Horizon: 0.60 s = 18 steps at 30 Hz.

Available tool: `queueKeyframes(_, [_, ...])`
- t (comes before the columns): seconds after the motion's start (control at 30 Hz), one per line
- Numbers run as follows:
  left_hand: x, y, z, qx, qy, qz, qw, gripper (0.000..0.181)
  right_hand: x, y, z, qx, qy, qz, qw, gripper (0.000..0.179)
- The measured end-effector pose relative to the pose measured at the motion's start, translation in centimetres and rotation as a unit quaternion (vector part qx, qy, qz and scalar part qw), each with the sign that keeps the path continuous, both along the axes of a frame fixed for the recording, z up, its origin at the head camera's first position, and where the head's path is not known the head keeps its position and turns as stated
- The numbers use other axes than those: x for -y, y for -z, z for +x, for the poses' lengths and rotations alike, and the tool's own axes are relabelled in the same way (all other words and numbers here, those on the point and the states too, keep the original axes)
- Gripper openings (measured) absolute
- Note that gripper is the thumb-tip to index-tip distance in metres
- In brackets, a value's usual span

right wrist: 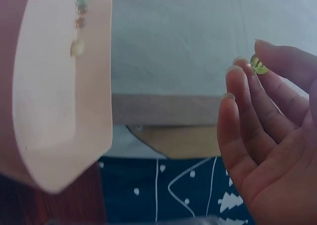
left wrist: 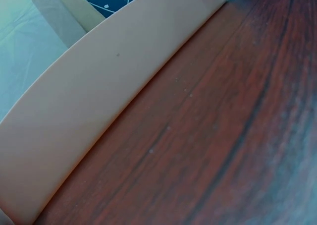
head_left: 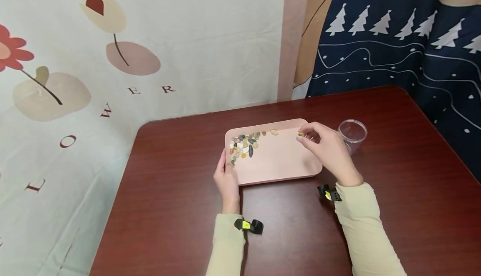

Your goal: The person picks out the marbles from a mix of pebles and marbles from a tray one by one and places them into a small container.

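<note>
A shallow pink tray lies on the table, with several small polished stones of mixed colours gathered at its left end. My left hand grips the tray's left edge, its thumb over the rim. Only the tray's outer wall fills much of the left wrist view. Above the tray's right part, my right hand pinches a yellow-green, glassy stone between thumb and fingertips. A pale yellow stone lies apart from the pile by the far wall of the tray.
A clear cup stands right of the tray, partly behind my right hand. The dark red wooden table ends at a light printed curtain and a navy cloth with white trees.
</note>
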<state>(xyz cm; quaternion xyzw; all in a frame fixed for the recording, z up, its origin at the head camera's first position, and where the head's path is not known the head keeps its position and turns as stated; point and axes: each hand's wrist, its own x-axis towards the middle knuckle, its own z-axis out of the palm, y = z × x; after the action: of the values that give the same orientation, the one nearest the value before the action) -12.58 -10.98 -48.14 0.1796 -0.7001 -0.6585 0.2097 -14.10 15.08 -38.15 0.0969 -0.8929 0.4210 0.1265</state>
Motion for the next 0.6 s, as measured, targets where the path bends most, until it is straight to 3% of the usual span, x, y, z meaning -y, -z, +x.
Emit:
queueKeyframes(0.3, [0.2, -0.3, -0.1, 0.001, 0.003, 0.006, 1.0, 0.04, -2.0, 0.3, 0.4, -0.024, 0.045, 0.001, 0.9987, 0.022])
queueKeyframes(0.6, [-0.1, -0.9, 0.3, 0.012, 0.018, 0.016, 0.9996, 0.039, -3.7, 0.0, 0.9, -0.025, 0.092, -0.038, 0.9947, 0.024])
